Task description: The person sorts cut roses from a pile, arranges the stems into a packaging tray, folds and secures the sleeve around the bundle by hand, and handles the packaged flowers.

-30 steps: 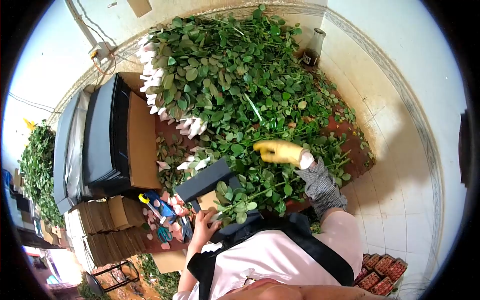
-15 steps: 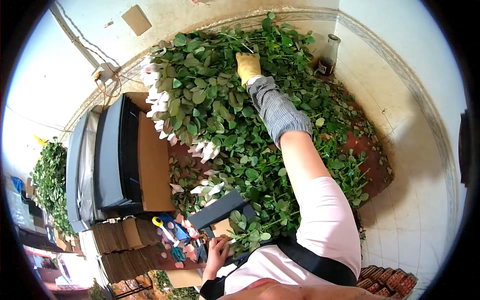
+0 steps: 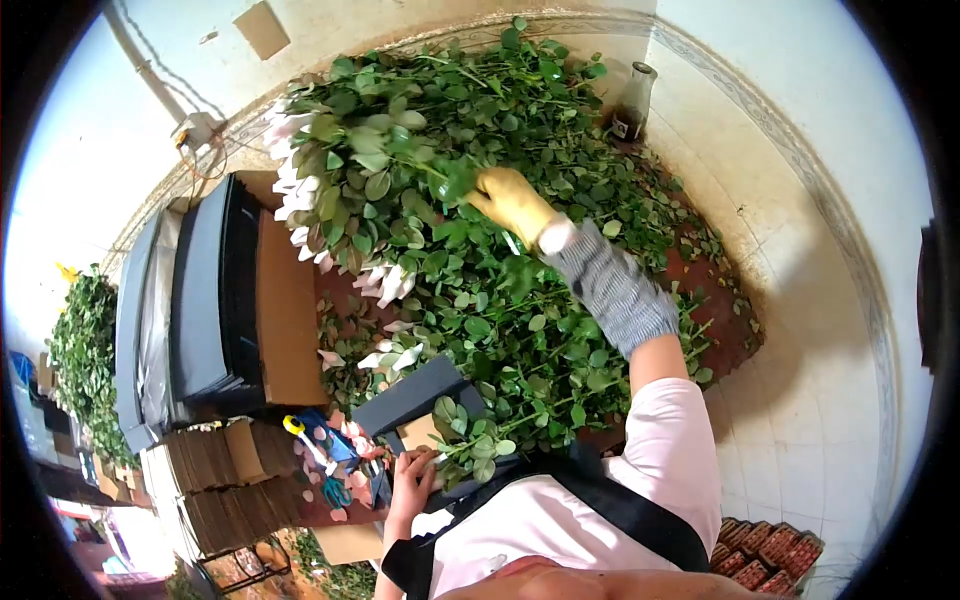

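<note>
In a yellow glove, my right hand (image 3: pixel 512 203) is closed round the leafy stem of a rose (image 3: pixel 385 150), above the pile of roses (image 3: pixel 500 110). The held stem slants up and left, blurred by motion. A grey striped sleeve (image 3: pixel 620 285) covers that forearm. Low down, my bare left hand (image 3: pixel 410 482) has its fingers curled beside a leafy rose stem (image 3: pixel 485 448) and a piece of brown cardboard (image 3: pixel 420 432). A bit of white shows at its fingertips; what they hold is hidden. Next to it lies a dark grey board (image 3: pixel 410 395).
Pale pink rose heads (image 3: pixel 385 283) line the pile's left side. Left stand grey boards (image 3: pixel 205 300) and stacked brown cardboard (image 3: pixel 225 515). A yellow-and-white cutter (image 3: pixel 305 440), teal scissors (image 3: pixel 337 490) and loose petals lie near my left hand. A glass bottle (image 3: pixel 632 105) stands at the back.
My gloved right hand has come down and right from the back of the pile, drawing a rose with it. My left hand stays by the cardboard. The whole view has shifted slightly.
</note>
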A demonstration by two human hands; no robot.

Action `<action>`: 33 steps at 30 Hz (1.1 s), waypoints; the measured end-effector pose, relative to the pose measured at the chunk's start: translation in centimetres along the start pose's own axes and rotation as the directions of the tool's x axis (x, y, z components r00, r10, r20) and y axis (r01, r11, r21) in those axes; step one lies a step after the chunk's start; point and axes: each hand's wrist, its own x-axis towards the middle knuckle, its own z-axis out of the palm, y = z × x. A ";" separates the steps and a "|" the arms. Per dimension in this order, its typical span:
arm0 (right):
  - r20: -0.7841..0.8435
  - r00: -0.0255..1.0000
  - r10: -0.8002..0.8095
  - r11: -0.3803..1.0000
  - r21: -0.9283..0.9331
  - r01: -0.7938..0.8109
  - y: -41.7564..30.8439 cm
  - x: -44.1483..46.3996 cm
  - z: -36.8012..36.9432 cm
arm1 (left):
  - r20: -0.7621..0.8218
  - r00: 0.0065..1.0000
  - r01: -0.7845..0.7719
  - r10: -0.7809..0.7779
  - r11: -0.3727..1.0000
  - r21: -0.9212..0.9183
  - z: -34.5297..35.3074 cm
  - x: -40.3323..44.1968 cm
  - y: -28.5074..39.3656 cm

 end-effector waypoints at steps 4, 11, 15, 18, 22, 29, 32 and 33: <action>-0.211 0.977 -0.035 0.947 -0.320 -0.036 -2.6 -9.0 -5.5 | -0.077 0.997 -0.029 0.022 0.996 -0.088 1.1 -0.6 -1.6; 0.165 0.986 -0.023 0.955 0.296 -0.028 -4.7 -20.3 -13.9 | -0.087 0.996 0.010 -0.003 0.997 0.076 1.3 -0.6 -2.9; 0.417 0.909 -0.012 0.993 0.108 -0.037 -5.8 -27.0 -8.8 | -0.089 0.994 0.063 -0.059 0.997 0.048 0.7 -0.6 -1.1; 0.511 0.858 -0.046 0.998 -0.004 0.056 -2.4 -31.8 -1.8 | -0.102 0.994 0.038 -0.031 0.997 0.070 1.0 -0.9 -0.9; 0.373 0.926 0.050 0.962 -0.268 0.056 -5.1 -32.6 -1.9 | -0.093 0.978 -0.162 0.188 0.958 0.238 0.1 0.1 -0.7; 0.519 0.824 0.228 0.898 0.215 -0.384 1.7 -35.9 4.1 | 0.068 0.975 -0.221 0.211 0.909 0.353 -1.2 2.3 -1.7; 0.811 0.573 0.118 0.694 0.345 -0.631 1.9 -31.1 -0.8 | 0.088 0.969 -0.246 0.230 0.906 0.345 -1.1 1.6 -0.8; 0.920 0.364 0.143 0.699 0.167 -0.696 -0.3 -27.7 -4.1 | 0.048 0.975 -0.219 0.216 0.914 0.343 -0.8 1.3 -0.7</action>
